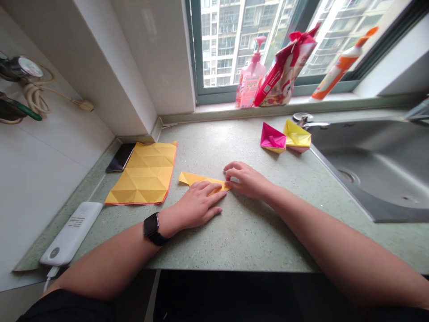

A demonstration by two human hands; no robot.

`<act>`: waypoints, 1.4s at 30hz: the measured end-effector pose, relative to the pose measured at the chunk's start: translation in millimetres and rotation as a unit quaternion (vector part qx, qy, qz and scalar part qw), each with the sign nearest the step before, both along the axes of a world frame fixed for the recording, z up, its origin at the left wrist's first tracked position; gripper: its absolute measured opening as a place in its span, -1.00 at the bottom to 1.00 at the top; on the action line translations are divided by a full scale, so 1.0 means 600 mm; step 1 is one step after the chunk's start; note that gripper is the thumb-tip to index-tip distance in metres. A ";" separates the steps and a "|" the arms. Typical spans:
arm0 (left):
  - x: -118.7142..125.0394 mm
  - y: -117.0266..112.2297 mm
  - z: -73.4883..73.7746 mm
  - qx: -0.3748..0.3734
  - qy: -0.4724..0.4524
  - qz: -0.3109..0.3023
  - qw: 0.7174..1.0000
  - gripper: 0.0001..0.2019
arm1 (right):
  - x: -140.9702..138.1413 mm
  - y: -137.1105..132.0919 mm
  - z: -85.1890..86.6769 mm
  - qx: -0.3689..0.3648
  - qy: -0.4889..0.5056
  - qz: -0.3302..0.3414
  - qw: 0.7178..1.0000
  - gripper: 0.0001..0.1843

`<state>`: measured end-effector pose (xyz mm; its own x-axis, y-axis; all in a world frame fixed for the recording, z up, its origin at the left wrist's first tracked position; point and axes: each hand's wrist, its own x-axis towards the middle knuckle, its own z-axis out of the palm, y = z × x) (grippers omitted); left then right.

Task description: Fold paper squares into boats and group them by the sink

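Observation:
A narrow folded strip of yellow paper (191, 178) lies on the speckled green counter (241, 223). My left hand (197, 205), with a black watch on its wrist, lies flat on the strip with fingers stretched out. My right hand (246, 179) presses its fingertips on the strip's right end, fingers curled down. A creased yellow paper sheet (145, 172) lies to the left. Two folded paper boats, one pink (272, 138) and one yellow (296, 137), sit further back by the sink.
A steel sink (378, 165) fills the right side. On the window sill stand a pink pump bottle (251, 80), a red pouch (284, 71) and an orange-capped bottle (338, 67). A dark phone (119, 157) and a white power bank (72, 232) lie at the left.

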<state>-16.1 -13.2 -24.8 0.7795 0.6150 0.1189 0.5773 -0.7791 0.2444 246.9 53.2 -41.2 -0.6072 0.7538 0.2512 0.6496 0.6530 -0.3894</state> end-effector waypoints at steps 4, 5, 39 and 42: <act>0.001 0.002 0.003 0.000 -0.008 -0.003 1.000 -0.51 | 0.003 -0.002 -0.005 0.001 0.003 -0.001 1.000 -0.89; 0.001 0.003 0.004 -0.002 -0.012 -0.008 1.000 -0.52 | 0.004 -0.002 -0.008 0.000 0.004 0.000 1.000 -0.79; 0.002 0.008 -0.002 -0.011 -0.012 -0.009 1.000 -0.53 | 0.048 0.025 0.023 0.029 0.100 -0.031 0.994 -0.84; 0.009 0.010 -0.008 -0.020 0.003 -0.005 1.000 -0.43 | 0.027 -0.001 0.037 0.065 0.069 -0.013 0.995 -0.79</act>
